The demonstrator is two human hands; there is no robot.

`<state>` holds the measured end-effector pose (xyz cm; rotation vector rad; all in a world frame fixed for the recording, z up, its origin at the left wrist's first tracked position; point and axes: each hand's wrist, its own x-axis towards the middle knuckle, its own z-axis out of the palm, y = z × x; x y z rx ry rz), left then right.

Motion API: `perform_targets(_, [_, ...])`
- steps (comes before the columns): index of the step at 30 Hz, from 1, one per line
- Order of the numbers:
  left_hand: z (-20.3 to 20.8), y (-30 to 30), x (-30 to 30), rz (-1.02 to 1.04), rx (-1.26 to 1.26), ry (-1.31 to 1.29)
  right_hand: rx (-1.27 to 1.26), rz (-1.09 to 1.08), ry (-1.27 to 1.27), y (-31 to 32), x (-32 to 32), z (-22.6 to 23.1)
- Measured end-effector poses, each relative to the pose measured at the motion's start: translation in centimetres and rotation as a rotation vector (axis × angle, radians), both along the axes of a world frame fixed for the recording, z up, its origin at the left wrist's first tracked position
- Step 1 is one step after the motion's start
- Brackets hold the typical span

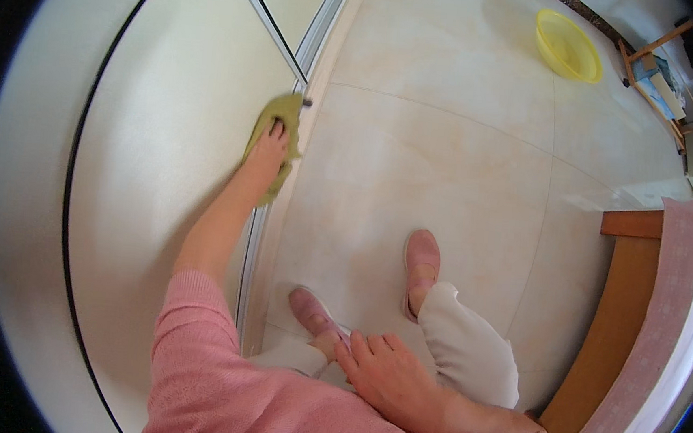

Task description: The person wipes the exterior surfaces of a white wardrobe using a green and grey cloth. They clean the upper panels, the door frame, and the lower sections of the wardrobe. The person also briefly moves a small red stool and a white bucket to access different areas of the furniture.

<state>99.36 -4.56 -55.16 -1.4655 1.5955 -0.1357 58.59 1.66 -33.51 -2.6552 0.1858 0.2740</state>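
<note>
My left hand (pixel 268 152) presses an olive-green cloth (pixel 291 111) against the lower edge of a pale sliding door panel (pixel 178 81). Its fingers are bent into the cloth, and folds hide part of them. The cloth hangs over the metal door track (pixel 251 246) beside the floor. My right hand (pixel 395 377) rests near my lap, over my bent legs. Nothing is in it, and its fingers lie stretched out and a little apart.
Far right on the tiled floor (pixel 442 143) sits a yellow plastic basin (pixel 567 47). Behind it stands a wooden rack (pixel 654 78) with assorted items. A wooden bed frame (pixel 619 319) with a pink cover (pixel 675 283) runs along my right. My pink shoes (pixel 423 259) are on the tiles.
</note>
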Motion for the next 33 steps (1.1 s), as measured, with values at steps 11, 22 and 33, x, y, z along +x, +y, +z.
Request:
perform_targets(11, [3.9, 35.9, -13.4, 0.131, 0.133, 0.302, -0.071, 0.019, -0.179, 2.4, -2.7, 0.6])
perform_targets(22, [19.7, 52.2, -23.1, 0.619, -0.203, 0.343, -0.059, 0.053, -0.115, 2.6, -3.0, -2.2])
perform_targets(33, [31.9, 13.7, -9.6, 0.161, -0.721, -0.246, -0.009, -0.008, -0.183, 3.4, -2.3, -1.5])
